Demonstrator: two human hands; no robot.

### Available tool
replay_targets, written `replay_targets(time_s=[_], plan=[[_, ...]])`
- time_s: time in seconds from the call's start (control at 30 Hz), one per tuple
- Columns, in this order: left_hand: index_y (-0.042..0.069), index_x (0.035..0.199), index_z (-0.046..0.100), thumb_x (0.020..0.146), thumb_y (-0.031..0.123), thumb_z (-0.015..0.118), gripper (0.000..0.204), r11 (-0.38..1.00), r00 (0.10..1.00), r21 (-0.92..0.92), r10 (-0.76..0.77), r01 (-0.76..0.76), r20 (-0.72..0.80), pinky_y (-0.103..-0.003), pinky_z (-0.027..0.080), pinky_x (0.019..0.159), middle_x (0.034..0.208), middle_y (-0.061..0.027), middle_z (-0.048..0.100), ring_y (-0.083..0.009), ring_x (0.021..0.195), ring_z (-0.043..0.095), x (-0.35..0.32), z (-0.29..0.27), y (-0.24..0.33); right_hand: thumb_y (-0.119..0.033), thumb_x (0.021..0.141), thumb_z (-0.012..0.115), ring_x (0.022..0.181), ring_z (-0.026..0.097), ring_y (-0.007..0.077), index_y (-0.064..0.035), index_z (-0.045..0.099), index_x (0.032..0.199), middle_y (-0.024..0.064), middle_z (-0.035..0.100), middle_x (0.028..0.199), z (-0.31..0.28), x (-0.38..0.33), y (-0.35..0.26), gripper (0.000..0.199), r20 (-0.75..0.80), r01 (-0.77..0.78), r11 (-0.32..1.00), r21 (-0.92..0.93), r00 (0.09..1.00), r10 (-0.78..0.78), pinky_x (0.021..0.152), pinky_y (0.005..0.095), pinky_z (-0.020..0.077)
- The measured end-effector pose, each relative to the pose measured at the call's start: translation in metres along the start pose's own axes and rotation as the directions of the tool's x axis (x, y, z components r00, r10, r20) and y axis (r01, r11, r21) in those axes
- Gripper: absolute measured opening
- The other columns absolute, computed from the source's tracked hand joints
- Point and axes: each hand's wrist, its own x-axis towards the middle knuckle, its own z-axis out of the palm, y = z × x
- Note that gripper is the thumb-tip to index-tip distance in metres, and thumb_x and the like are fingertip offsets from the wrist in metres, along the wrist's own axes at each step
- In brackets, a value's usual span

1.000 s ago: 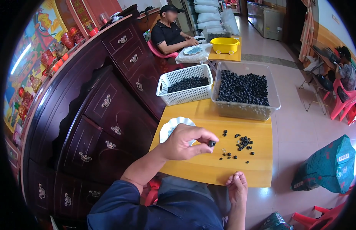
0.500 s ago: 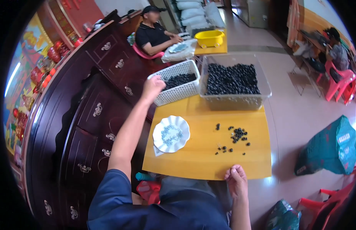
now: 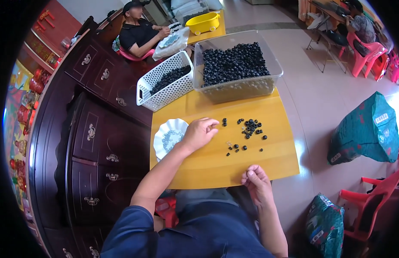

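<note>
My left hand (image 3: 200, 134) is over the yellow table, its fingers loosely stretched toward a small pair of black round pieces (image 3: 224, 122), with nothing visible in them. To its right lies a loose cluster of small black bead-like pieces (image 3: 252, 128), with a few more scattered nearer me. Left of the hand is a white scalloped dish (image 3: 158, 142) holding tiny clear bluish bits; my wrist hides part of its right side. At the table's front edge, my right hand (image 3: 256, 182) has its thumb and fingers pressed together; whatever they hold is hidden.
A white perforated basket (image 3: 165, 92) and a large clear bin (image 3: 234, 92), both with black pieces, stand at the table's far side. Dark drawers (image 3: 100, 129) line the left. Green bags (image 3: 367, 129) and a red chair (image 3: 367, 206) are right. Another person (image 3: 137, 32) sits beyond.
My left hand has left the white basket's edge and come back over the table, beside the dish. My right hand stays by the front edge. The whole view has shifted.
</note>
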Motion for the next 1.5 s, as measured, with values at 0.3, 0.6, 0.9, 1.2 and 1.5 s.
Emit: replay_targets(time_s=[0.3, 0.6, 0.9, 1.2, 1.5], plan=[[0.008, 0.101, 0.072, 0.087, 0.011, 0.068, 0.015, 0.949, 0.972, 0.214, 0.234, -0.232, 0.015, -0.042, 0.054, 0.074, 0.095, -0.0110, 0.070, -0.0341, 0.086, 0.067, 0.019, 0.026, -0.005, -0.015, 0.099, 0.065, 0.082, 0.063, 0.0124, -0.0096, 0.060, 0.105, 0.0031, 0.066, 0.090, -0.003, 0.001, 0.001, 0.010, 0.021, -0.006, 1.000, 0.006, 1.000, 0.006, 0.079, 0.0263, 0.0516], [0.004, 0.097, 0.072, 0.087, 0.006, 0.069, 0.010, 0.988, 0.988, 0.085, 0.118, -0.126, 0.095, -0.037, 0.055, 0.072, 0.095, -0.0127, 0.071, -0.0305, 0.084, 0.069, -0.019, 0.019, 0.033, -0.015, 0.101, 0.062, 0.081, 0.064, 0.0133, -0.0088, 0.059, 0.108, 0.0042, 0.066, 0.091, -0.001, 0.000, -0.001, 0.010, 0.006, -0.007, 1.000, -0.014, 1.000, 0.007, 0.079, 0.0275, 0.0534], [0.000, 0.101, 0.072, 0.084, -0.003, 0.071, 0.017, 0.910, 0.953, -0.336, 0.288, -0.243, 0.092, -0.034, 0.055, 0.080, 0.098, -0.0121, 0.070, -0.0269, 0.091, 0.069, -0.072, 0.028, 0.106, -0.026, 0.105, 0.058, 0.088, 0.066, 0.0134, -0.0059, 0.060, 0.118, 0.0037, 0.068, 0.095, 0.007, -0.002, 0.002, 0.024, 0.096, -0.040, 0.999, -0.024, 0.994, 0.043, 0.083, 0.0285, 0.0536], [0.002, 0.110, 0.072, 0.085, -0.002, 0.071, 0.026, 0.892, 0.928, -0.370, 0.336, -0.259, 0.161, -0.033, 0.055, 0.080, 0.104, -0.0123, 0.068, -0.0257, 0.091, 0.068, -0.075, 0.030, 0.104, -0.021, 0.099, 0.066, 0.087, 0.061, 0.0126, -0.0058, 0.064, 0.111, 0.0041, 0.067, 0.094, 0.003, -0.003, 0.000, 0.020, 0.133, -0.098, 0.995, 0.037, 0.987, 0.092, 0.083, 0.0267, 0.0495], [0.001, 0.110, 0.070, 0.086, 0.002, 0.070, 0.024, 0.997, 0.995, -0.044, 0.072, -0.069, 0.062, -0.031, 0.055, 0.071, 0.094, -0.0109, 0.070, -0.0215, 0.081, 0.069, -0.037, 0.020, 0.035, -0.009, 0.093, 0.069, 0.086, 0.063, 0.0138, -0.0062, 0.063, 0.111, 0.0065, 0.068, 0.097, -0.001, -0.002, -0.001, 0.018, 0.187, -0.054, 0.992, 0.118, 0.982, 0.031, 0.082, 0.0260, 0.0521]])
